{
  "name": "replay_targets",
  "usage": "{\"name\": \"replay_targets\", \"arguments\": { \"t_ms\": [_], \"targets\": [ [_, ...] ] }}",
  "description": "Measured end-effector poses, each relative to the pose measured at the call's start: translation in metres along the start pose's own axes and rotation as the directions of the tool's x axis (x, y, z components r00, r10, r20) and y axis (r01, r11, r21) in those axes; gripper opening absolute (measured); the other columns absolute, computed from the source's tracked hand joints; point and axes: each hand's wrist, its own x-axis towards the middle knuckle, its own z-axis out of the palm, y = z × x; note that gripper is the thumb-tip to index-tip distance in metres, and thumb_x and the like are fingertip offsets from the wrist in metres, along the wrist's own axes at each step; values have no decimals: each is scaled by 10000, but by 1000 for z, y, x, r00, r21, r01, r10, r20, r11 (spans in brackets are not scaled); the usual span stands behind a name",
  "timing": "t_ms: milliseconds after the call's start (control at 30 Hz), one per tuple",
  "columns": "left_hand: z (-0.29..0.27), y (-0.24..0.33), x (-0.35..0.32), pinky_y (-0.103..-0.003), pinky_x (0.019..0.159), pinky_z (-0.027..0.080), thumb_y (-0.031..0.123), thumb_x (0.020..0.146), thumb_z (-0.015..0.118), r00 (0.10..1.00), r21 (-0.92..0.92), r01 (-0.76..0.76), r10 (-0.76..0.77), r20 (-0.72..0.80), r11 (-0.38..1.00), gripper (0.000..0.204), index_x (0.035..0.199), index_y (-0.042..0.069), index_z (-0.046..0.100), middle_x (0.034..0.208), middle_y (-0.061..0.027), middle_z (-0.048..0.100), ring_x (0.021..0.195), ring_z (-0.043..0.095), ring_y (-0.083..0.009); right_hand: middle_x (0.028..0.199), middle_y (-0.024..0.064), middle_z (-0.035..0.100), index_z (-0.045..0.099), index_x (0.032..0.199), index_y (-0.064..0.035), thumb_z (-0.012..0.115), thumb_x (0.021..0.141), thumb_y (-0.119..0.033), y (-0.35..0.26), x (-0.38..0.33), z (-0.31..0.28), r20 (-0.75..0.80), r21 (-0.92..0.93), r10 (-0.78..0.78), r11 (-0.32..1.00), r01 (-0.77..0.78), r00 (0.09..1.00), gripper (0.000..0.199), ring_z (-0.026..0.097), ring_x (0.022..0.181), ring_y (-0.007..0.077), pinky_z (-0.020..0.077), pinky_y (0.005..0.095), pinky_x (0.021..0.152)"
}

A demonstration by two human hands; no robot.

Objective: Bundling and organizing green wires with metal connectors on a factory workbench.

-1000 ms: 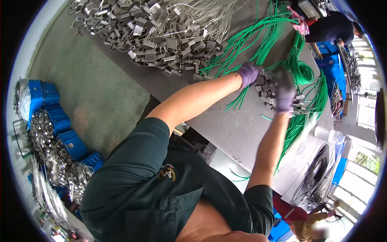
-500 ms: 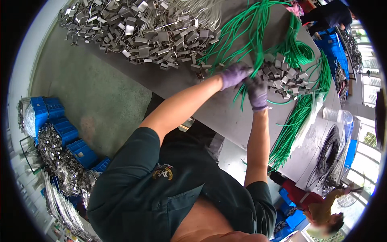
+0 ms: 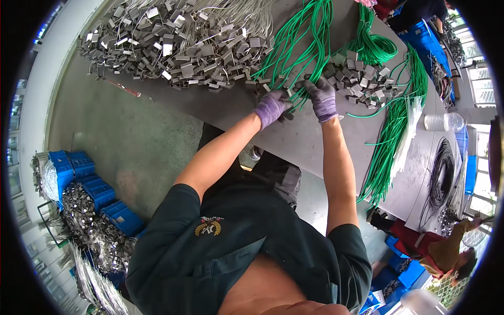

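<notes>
Both of my hands wear purple knit gloves with grey fingertips. A loose bundle of green wires runs from the far edge of the grey table down to my hands. My right hand closes around the bundle near its near ends. Just left of it, my left hand is curled beside the wire ends; what lies in its fingers is hidden. A few small metal pieces lie just beyond my left hand. Right of my right hand sits a small heap of grey metal clips.
A big heap of metal pieces with thin wires covers the table's far left. More green wires, a clear plastic bottle and a black cable coil lie right. Blue crates stand left on the floor. Another person is at lower right.
My hands have come nearer to me and further apart, the left hand shifting left. The green wires now lie lower and straighter on the table. The whole view has shifted slightly.
</notes>
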Motion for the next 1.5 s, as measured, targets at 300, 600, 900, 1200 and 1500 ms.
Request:
{"name": "replay_targets", "arguments": {
  "t_ms": [300,600,900,1200,1500],
  "targets": [
    [4,-4,0,-310,556,540,-49,765,573,996,-208,-75,65,-56,975,375,1125,0,478,935,-105,599,756,639,-235,814,73,626,562,961,26,579,828,-144,10,-6,9,-12,-232,22,972,-24,1000,216,585,710,139,477,266,648],
    [-19,-5,-71,-261,701,508,76,826,570,967,-13,-256,256,-4,967,335,1136,14,459,979,-93,584,862,594,-157,786,83,640,604,967,-53,555,842,-174,72,18,-23,-180,-561,-308,812,160,934,180,591,722,124,458,271,677],
    [-102,109,-152,-283,727,466,250,816,582,618,814,-281,744,-252,509,278,1041,89,556,942,-65,604,824,577,-162,676,114,591,580,909,-39,533,856,-207,70,21,-34,-362,-510,-351,850,132,864,182,568,628,134,450,290,587],
    [-195,226,-27,-359,825,451,263,805,548,713,877,409,512,-479,251,422,1167,51,495,1087,-175,564,907,582,-297,572,70,511,560,813,-19,546,854,-285,79,24,-29,-396,-546,-477,809,216,785,270,464,509,143,405,311,508],
    [-256,237,22,-380,710,460,274,687,541,870,884,434,334,-362,-172,311,850,33,650,838,-181,616,751,596,-310,655,156,535,560,916,-75,509,867,-256,81,31,-21,-358,-579,-433,798,167,827,195,521,564,266,431,353,567]
  ]
}}
